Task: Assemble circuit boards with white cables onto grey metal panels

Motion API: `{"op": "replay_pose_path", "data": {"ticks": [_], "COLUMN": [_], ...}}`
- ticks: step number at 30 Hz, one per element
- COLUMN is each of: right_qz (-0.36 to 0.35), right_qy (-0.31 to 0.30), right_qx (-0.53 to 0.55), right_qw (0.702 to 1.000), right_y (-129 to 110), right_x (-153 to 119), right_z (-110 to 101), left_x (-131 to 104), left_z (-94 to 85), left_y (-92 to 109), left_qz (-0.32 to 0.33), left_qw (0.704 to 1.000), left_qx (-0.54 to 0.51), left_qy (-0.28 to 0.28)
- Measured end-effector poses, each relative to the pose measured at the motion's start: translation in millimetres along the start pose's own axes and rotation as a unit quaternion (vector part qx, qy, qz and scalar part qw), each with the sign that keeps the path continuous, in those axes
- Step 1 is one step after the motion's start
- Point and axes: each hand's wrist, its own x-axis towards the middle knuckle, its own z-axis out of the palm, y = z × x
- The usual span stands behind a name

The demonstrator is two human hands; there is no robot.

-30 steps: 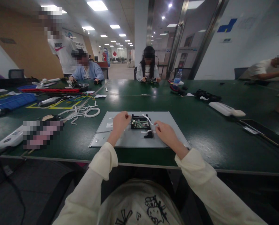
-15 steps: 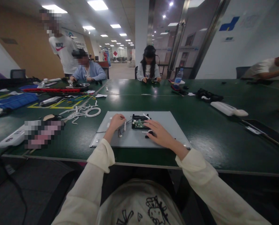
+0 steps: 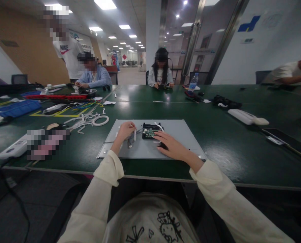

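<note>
On a flat grey panel (image 3: pixel 145 152) lies a black bracket (image 3: pixel 151 125) with a green circuit board (image 3: pixel 149 132) in it. My left hand (image 3: pixel 125 131) is left of the board, fingertips pinched together at a grey cable (image 3: pixel 139 131) that runs toward the board. A small white strip (image 3: pixel 134 135) hangs beneath those fingertips. My right hand (image 3: pixel 174 146) lies low over the panel with its fingers stretched out, fingertips at the board's right edge. A dark piece (image 3: pixel 162 145) shows partly under its palm. A white ribbon (image 3: pixel 158 126) sticks up behind the board.
Left on the green table (image 3: pixel 130 108) are tangled white strips (image 3: pixel 84 119), a white ring (image 3: pixel 100 120), a power strip (image 3: pixel 20 144) and a blue tray (image 3: pixel 17 108). A phone (image 3: pixel 288 140) and a white object (image 3: pixel 241 116) lie right. Other people sit across the table.
My right hand has shifted slightly left and down, its fingertips now at the board's edge. My left hand stays almost in place. A seated person at far left has moved their hands slightly.
</note>
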Motion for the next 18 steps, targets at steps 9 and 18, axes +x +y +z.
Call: {"op": "replay_pose_path", "data": {"ticks": [9, 18], "right_qz": [0.006, 0.007], "right_qy": [0.000, -0.004], "right_qx": [0.005, 0.003], "right_qw": [1.000, 1.000], "right_y": [2.0, 2.5], "right_x": [-0.9, -0.7], "right_z": [3.7, 3.7], "left_x": [-2.8, -6.1], "left_z": [-7.0, -23.3], "left_y": [9.2, 16.5], "left_qz": [-0.053, -0.094], "left_qw": [0.984, 0.920], "left_qx": [-0.157, -0.375], "left_qy": [0.060, 0.054]}}
